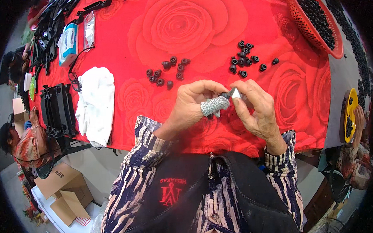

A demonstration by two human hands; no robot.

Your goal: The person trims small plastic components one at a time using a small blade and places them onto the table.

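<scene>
My left hand [191, 101], its thumb in a grey knitted finger sleeve [215, 105], pinches a small black knobbed part [225, 95]. In the fingers of my right hand [256, 105] is a small piece with a pale, shiny face [235, 93], held against the black part; its kind is hard to make out. Both hands meet just above the red rose-patterned cloth [177, 26]. Beyond my left hand lies a loose group of small black knobbed parts [157, 73]. Another group of the same parts [242, 61] lies beyond my right hand.
A red basket [296, 17] full of black parts stands far right. On the right, a co-worker's hand [359, 122] touches a yellow tray [351, 101]. Leftward are a white cloth [95, 105], black strips [57, 110], a tissue pack [68, 44] and another person [35, 146].
</scene>
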